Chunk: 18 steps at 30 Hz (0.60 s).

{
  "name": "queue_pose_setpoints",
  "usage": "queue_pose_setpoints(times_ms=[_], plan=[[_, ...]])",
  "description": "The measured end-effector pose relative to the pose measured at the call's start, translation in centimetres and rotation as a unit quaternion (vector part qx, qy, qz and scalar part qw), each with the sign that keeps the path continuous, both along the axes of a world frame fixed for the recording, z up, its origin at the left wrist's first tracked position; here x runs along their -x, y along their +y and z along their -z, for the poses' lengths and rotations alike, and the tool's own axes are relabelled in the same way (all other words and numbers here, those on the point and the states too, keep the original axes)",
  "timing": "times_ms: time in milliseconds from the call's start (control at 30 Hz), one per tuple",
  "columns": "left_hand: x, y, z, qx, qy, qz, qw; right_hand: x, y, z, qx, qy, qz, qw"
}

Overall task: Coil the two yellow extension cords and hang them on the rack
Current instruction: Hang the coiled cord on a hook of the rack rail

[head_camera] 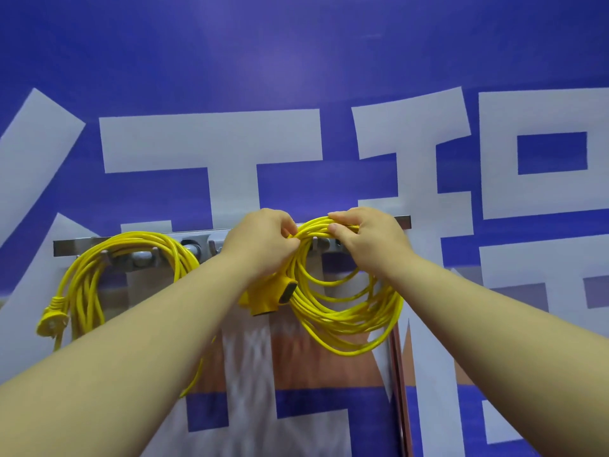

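Left hand (pixel 263 240), right hand (pixel 367 237) on coil (pixel 349 324) top — long axis vertical.

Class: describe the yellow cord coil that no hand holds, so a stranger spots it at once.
On the blue wall with white lettering runs a metal rack. At its left end hangs a yellow cord coil, a plug dangling at its lower left. Unlike the coil to its right, gripped by the left hand and right hand, it hangs untouched.

Close head view toward the rack (pixel 400 222)
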State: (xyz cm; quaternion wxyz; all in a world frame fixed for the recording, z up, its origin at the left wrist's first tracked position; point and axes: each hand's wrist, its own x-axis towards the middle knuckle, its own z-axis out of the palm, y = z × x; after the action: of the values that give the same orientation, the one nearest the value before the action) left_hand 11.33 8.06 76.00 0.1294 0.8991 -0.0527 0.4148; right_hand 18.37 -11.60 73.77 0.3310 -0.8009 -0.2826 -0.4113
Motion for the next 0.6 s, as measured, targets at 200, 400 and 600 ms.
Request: queue_pose_setpoints(times_ms=[200, 400, 600], plan=[[0.4, 0.6, -1.9, -0.016, 0.061, 0.005, 0.998, -0.4, -0.2, -0.5, 0.020, 0.014, -0.038, 0.999], [-0.6, 0.1, -3.6, -0.072, 0.075, -0.009, 0.995, -0.7, -0.2, -0.5, 0.003, 0.009, -0.052, 0.999], [-0.7, -0.3, -5.0, -0.128, 0.112, -0.018, 0.985, -1.1, -0.5, -0.6, 0.006, 0.008, -0.070, 0.998]])
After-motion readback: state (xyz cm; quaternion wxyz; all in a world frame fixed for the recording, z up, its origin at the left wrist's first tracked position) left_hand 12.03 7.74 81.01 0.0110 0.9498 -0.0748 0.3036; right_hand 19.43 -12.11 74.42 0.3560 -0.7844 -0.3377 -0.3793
